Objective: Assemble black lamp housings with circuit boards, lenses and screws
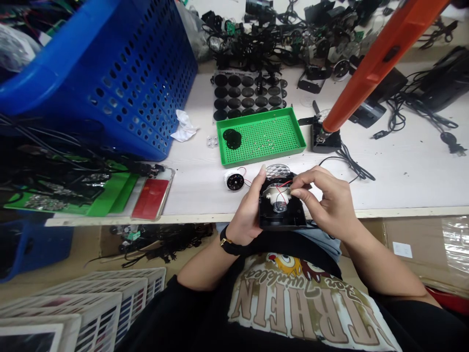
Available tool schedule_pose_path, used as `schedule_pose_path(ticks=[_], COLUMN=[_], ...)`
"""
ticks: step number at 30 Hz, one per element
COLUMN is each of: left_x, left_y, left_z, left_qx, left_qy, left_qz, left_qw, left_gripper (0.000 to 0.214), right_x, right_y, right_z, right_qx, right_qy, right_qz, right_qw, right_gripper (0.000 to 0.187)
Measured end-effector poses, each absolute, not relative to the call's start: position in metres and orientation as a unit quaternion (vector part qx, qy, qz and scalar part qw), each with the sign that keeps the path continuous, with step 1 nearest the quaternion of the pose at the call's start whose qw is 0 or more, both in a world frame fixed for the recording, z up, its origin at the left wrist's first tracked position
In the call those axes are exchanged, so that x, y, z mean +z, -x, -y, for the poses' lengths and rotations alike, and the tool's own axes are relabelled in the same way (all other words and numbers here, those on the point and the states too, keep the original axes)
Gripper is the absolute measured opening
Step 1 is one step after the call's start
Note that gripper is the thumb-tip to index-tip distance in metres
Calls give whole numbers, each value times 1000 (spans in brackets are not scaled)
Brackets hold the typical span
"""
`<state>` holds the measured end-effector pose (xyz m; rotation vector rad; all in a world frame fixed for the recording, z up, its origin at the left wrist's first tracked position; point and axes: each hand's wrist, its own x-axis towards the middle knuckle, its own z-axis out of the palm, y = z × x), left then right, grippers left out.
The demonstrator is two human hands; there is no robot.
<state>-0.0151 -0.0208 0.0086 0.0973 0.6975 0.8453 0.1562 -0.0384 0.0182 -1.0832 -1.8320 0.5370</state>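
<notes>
1. One bench (pixel 395 190) lies under our work.
2. Over its near edge, we hold the black housing (pixel 282 223) open-faced, its side clasped in our left grip (pixel 248 216); uncovered, it looks only partly assembled.
3. Inside, the white part (pixel 271 193) seems already seated.
4. The red wire (pixel 284 184) is loose, its end apparently pinched by our right grip (pixel 330 199).

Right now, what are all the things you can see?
Table: 1, white, across the middle
Held housing: 1, black, table's near edge
Wires: at least 2, red, over housing
Round part: 1, black and white, left of housing
Trays: at least 2, green, middle and left
Disc sheet: 1, black, behind middle tray
Big basket: 1, blue, upper left
Flat case: 1, red, front left
Long tool: 1, orange, upper right
Cables: uncountable, black, back
Crates: several, white, lower left
Left hand: 1, holding housing
Right hand: 1, fingertips at wires
</notes>
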Motion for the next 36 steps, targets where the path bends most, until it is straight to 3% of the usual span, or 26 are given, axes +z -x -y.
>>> schedule_pose_path(ticks=[27,36], left_x=[8,17], left_y=[18,18], left_z=[23,24], left_qx=[403,410], left_qy=[-134,-176], left_qz=[-340,-328], left_qw=[839,833], left_gripper=[47,39], right_x=[25,25], right_y=[-153,-154], right_z=[37,37], right_qx=[179,158], right_qy=[427,415], right_qz=[774,786], right_qw=[433,429], right_gripper=[16,18])
